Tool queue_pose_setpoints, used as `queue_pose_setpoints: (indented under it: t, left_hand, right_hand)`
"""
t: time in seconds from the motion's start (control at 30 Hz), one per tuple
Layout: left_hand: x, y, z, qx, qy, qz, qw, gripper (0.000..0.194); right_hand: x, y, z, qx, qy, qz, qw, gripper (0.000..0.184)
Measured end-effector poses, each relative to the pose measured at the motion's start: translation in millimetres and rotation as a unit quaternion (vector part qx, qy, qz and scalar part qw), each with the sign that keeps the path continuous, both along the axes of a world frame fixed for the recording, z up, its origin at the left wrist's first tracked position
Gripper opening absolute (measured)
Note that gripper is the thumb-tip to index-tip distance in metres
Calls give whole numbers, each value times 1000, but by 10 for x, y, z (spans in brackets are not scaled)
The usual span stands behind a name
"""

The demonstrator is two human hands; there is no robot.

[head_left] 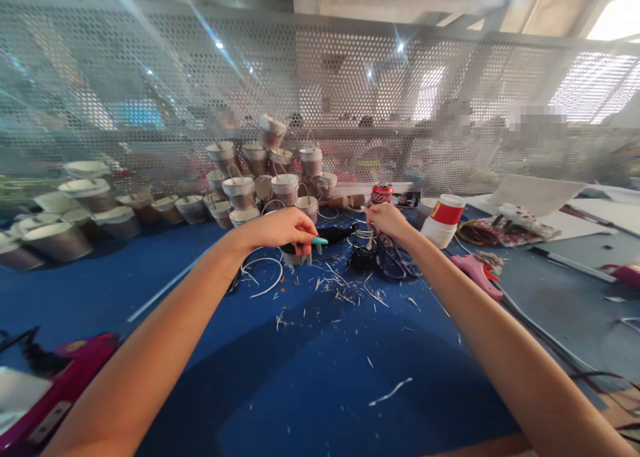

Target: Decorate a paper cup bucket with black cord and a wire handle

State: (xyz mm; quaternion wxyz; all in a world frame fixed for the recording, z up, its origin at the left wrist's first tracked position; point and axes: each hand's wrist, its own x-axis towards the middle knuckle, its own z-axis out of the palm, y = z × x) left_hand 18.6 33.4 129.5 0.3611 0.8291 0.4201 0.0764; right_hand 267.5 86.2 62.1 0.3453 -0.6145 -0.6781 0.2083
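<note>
Far left: magenta tool [75, 370] at near edge, part cut off by frame, exact kind unclear. Behind it, on blue tabletop [310, 390], a crowd of small pots [63, 245], pale rims, grey-brown sides. Pale thin rod [170, 284] lies aslant, well apart from the heap of fibres.

Left of centre: more pots, piled in tiers, several with wire handles; 1 tilted on top [273, 132]. White loop [275, 285] on the tabletop, just beside left hand [297, 236]. Left fingers bent downward, teal tip showing; nail or held item, cannot tell, nor whether the grasp is firm.

Centre: black elongated piece [336, 234] just behind left fingers, running toward the right hand. White fibres [345, 293] scattered below it. Right hand [386, 220] over black cord tangle [363, 258] and purple-blue cord [395, 260]; thumb and fingertips drawn together, contents cannot be told.

Behind right hand: red soda can [381, 192]. Right: tilted paper cups [443, 220], red-banded; pink glue gun [475, 275] nearer, beyond the right forearm.
</note>
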Motion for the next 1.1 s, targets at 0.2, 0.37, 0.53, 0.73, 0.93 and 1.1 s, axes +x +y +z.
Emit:
queue_pose_setpoints:
  t: [0.2,0.37,0.53,0.73,0.93,1.1]
  left_hand:
    - [-27,-100,114,-32,65,-25,997,15]
    - [-66,-173,214,-14,119,-29,992,15]
    - [-13,-158,177,79,114,83,987,11]
    - [44,-47,15,148,54,124,980,24]
    - [128,36,-156,206,-43,46,977,59]
    - [235,9,-207,63,-153,28,986,50]
  right_hand:
    - [153,45,-51,-3,-44,-100,994,30]
    - [195,9,-55,-10,-69,-126,990,25]
    - [23,-32,-13,-2,-65,-14,998,34]
    - [-205,-206,108,-97,96,305,942,29]
    - [-306,-399,265,-124,60,397,908,27]
    - [-328,-429,298,-125,84,384,911,26]
